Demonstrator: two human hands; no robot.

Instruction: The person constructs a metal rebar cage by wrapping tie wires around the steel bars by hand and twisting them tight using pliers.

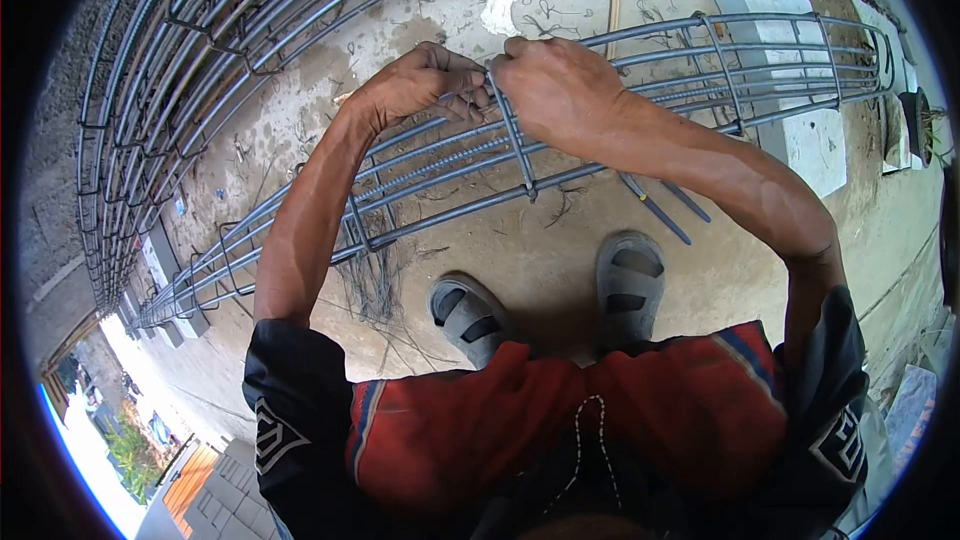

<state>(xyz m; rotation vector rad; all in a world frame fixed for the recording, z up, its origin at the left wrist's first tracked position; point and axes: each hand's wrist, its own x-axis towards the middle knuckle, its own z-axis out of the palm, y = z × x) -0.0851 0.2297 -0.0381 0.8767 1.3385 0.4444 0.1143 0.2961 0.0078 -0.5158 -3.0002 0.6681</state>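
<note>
steel bar cage (450, 217): lies left to right in front of me, beyond the feet, its right end passing over a pale slab (815, 155). both hands are at the far upper corner of one stirrup (514, 140), near mid-cage.

risks, as i judge them: the stirrup could slide along the long bars and end up crooked if pushed sideways, since i can't make out a tie at that corner. a fingertip could get nicked or pinched, being bare and tight against steel.

left hand (440, 85): comes in from the left, wrist bent, fingers curled nearly closed; can't tell what, if anything, is pinched. right hand (565, 90): back upward, forearm across the cage, elbow wide, fingers bent in at the corner; its grip is hidden from me.

nearer: blue-handled tool (665, 219) on the floor, right of centre; loose wires (372, 285) left, an easy snag for the sandals (632, 275).
</note>
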